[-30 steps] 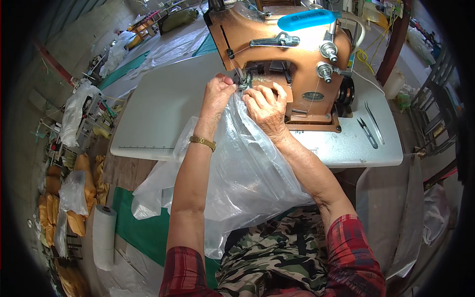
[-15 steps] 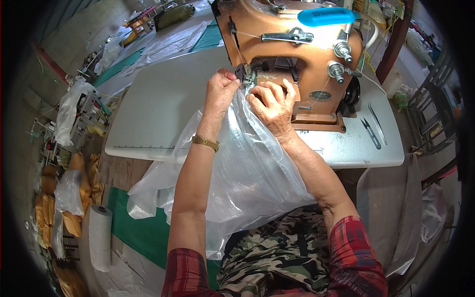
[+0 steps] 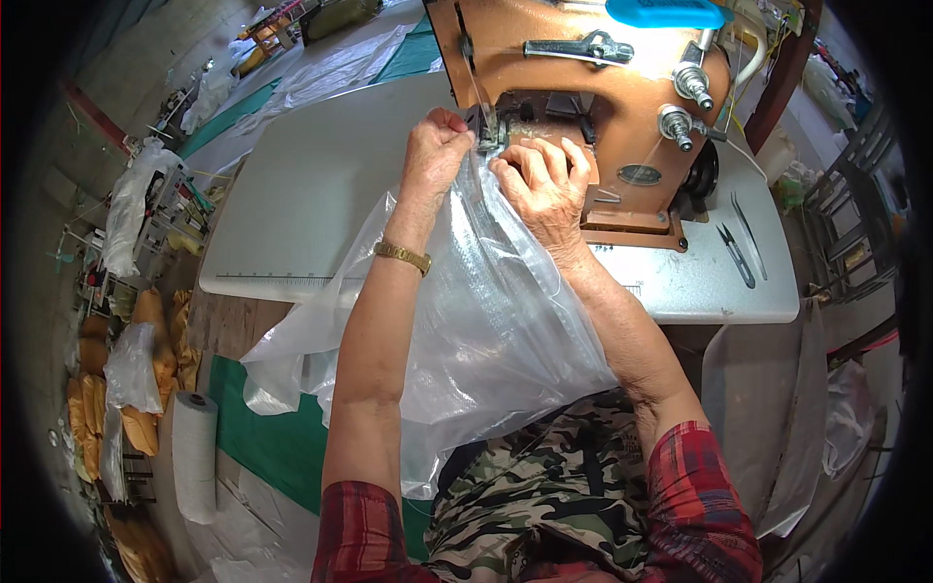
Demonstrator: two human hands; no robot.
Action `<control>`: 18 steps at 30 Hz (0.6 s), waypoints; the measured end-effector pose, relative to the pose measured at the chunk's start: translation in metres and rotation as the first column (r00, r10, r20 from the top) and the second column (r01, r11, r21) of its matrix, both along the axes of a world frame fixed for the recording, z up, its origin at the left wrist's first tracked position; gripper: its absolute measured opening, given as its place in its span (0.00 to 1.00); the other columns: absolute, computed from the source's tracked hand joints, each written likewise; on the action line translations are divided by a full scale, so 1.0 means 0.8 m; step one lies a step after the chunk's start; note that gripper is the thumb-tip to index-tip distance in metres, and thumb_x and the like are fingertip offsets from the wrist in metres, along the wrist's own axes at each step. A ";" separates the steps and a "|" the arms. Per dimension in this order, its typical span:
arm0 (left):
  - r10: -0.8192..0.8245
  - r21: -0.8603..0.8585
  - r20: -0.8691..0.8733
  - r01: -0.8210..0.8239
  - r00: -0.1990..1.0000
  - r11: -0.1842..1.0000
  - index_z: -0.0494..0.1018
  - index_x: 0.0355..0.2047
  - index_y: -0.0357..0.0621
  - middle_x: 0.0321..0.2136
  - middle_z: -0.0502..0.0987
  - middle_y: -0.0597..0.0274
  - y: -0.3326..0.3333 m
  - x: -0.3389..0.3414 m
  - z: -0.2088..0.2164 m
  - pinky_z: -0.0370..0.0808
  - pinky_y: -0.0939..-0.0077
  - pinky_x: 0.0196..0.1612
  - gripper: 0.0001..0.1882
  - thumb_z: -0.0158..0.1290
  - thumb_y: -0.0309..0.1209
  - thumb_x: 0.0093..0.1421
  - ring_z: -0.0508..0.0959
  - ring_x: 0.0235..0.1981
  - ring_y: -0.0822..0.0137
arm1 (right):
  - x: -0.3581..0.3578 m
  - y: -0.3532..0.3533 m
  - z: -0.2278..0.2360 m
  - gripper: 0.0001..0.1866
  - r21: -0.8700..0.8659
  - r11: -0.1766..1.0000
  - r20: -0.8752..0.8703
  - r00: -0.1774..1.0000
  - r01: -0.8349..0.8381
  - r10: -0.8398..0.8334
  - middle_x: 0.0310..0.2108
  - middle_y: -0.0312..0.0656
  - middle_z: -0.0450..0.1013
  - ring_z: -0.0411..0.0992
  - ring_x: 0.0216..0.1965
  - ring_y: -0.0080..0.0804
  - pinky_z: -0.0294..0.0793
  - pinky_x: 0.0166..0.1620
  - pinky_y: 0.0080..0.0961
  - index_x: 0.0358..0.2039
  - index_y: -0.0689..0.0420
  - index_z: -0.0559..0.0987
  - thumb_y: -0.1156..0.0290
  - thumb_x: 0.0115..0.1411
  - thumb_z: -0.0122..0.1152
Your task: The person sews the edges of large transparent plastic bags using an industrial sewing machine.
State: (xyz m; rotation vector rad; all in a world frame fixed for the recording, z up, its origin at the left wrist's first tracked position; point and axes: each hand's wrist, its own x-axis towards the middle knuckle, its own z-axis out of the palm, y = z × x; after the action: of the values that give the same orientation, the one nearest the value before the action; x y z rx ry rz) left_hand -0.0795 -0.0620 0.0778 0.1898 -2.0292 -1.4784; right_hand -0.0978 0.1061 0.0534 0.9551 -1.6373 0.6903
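A brown sewing machine (image 3: 622,165) stands on a pale tabletop (image 3: 301,185), its needle and presser foot (image 3: 492,134) low over the work. A sheet of translucent plastic (image 3: 486,330) runs from the foot down over my lap. My left hand (image 3: 433,155), with a gold wristwatch above it, pinches the sheet's edge just left of the foot. On the other side, my right hand (image 3: 546,189) is bent over the sheet close to the foot, fingers curled and partly spread. Its fingertips press on the plastic, and the thumb is mostly hidden.
Thread snips (image 3: 736,255) and tweezers (image 3: 748,235) lie on the tabletop right of the machine. A white roll (image 3: 195,457) stands at the lower left beside green sheeting (image 3: 272,437). Yellow-brown bundles (image 3: 146,364) are stacked at the far left. A dark metal rack (image 3: 846,209) is at right.
The view has shifted slightly, so the machine sits a little further right and larger. Both hands keep their places at the presser foot, with the plastic nearly unchanged.
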 end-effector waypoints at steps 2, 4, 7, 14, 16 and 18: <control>0.002 -0.010 0.009 -0.002 1.000 1.000 0.71 0.29 0.36 0.22 0.77 0.63 -0.001 -0.003 0.003 0.71 0.78 0.31 0.06 0.57 0.23 0.52 0.75 0.25 0.73 | -0.003 -0.002 -0.001 0.11 -0.009 1.000 0.001 1.000 0.009 -0.008 0.35 0.29 0.73 0.71 0.44 0.28 0.59 0.56 0.43 0.31 0.48 0.78 0.68 0.44 0.64; 0.027 -0.026 0.013 -0.027 1.000 0.999 0.72 0.29 0.36 0.22 0.77 0.62 0.001 -0.007 0.004 0.72 0.77 0.32 0.06 0.57 0.23 0.51 0.75 0.25 0.73 | -0.004 -0.001 -0.003 0.12 -0.014 1.000 -0.004 1.000 0.016 -0.016 0.36 0.30 0.73 0.71 0.45 0.29 0.59 0.56 0.41 0.32 0.49 0.78 0.66 0.44 0.64; 0.032 -0.032 -0.018 -0.033 0.999 0.999 0.72 0.30 0.35 0.23 0.77 0.61 -0.003 -0.008 0.002 0.72 0.77 0.33 0.07 0.58 0.23 0.50 0.75 0.25 0.72 | -0.002 -0.003 0.001 0.12 -0.001 1.000 0.017 1.000 0.009 -0.009 0.36 0.30 0.73 0.70 0.47 0.29 0.59 0.56 0.42 0.33 0.49 0.78 0.65 0.45 0.63; 0.029 -0.064 -0.054 -0.032 0.998 0.997 0.72 0.30 0.36 0.23 0.78 0.61 -0.009 -0.018 -0.005 0.72 0.76 0.33 0.08 0.58 0.25 0.51 0.75 0.25 0.72 | -0.001 -0.001 -0.004 0.13 0.010 0.999 0.024 0.999 0.042 -0.042 0.37 0.31 0.73 0.70 0.46 0.29 0.60 0.56 0.41 0.34 0.50 0.79 0.64 0.46 0.62; 0.039 -0.069 -0.051 -0.043 0.998 0.997 0.72 0.31 0.35 0.23 0.78 0.60 -0.006 -0.017 -0.006 0.72 0.75 0.33 0.08 0.58 0.25 0.51 0.76 0.25 0.71 | -0.002 0.000 -0.003 0.13 0.004 0.999 0.013 0.999 0.050 -0.051 0.37 0.31 0.73 0.70 0.46 0.29 0.61 0.56 0.41 0.34 0.50 0.79 0.64 0.46 0.62; 0.048 -0.073 -0.044 -0.051 0.998 0.996 0.72 0.31 0.35 0.23 0.78 0.59 -0.001 -0.012 -0.003 0.72 0.74 0.34 0.08 0.58 0.26 0.52 0.76 0.25 0.70 | -0.001 0.001 -0.004 0.12 0.000 0.998 0.005 0.998 0.061 -0.061 0.37 0.31 0.73 0.70 0.46 0.29 0.61 0.56 0.40 0.34 0.51 0.78 0.64 0.46 0.62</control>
State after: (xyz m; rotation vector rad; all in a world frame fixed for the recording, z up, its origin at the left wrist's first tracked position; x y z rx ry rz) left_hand -0.0891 -0.0628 0.0753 0.1751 -2.0269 -1.3639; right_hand -0.0990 0.1071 0.0501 0.9005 -1.6644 0.6520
